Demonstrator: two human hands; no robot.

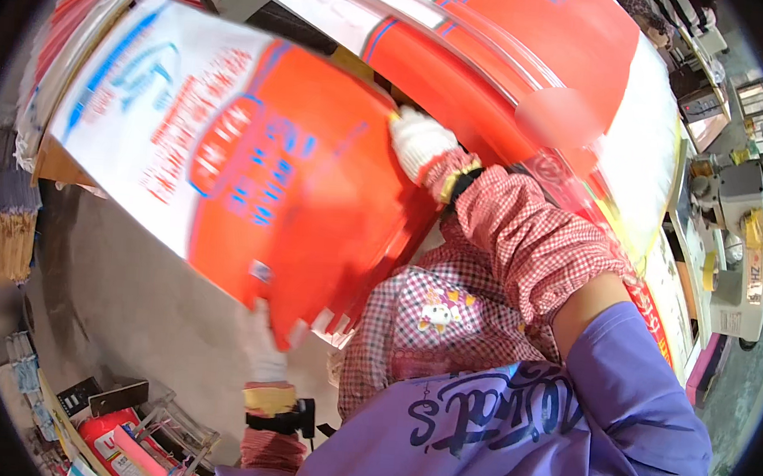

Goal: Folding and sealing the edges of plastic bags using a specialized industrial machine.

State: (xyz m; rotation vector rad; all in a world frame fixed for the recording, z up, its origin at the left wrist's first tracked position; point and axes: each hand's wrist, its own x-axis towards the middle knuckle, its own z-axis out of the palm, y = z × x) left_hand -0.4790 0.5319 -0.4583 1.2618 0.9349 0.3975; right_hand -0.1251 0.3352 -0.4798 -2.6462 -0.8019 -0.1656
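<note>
A stack of flat red and white printed sacks (pixel 333 173) slants across the left and middle of the view, blurred by motion. My right hand (pixel 422 143), in a white knitted glove, grips its upper right edge. At the lower corner my left hand (pixel 263 345), gloved the same way, holds the stack's near edge; its fingers are partly hidden by the sacks and smeared. Layered edges show beside that hand. Just beyond my right hand lies a larger pile of similar red and white sacks (pixel 437 74), partly under clear plastic.
More sacks (pixel 77 31) hang over a support at the far left. Bundled strips (pixel 8 238) stand along the left side. A white sewing machine (pixel 742 201) is on a table at the right. At lower left are a red bag (pixel 107 435) and a metal frame (pixel 177 436).
</note>
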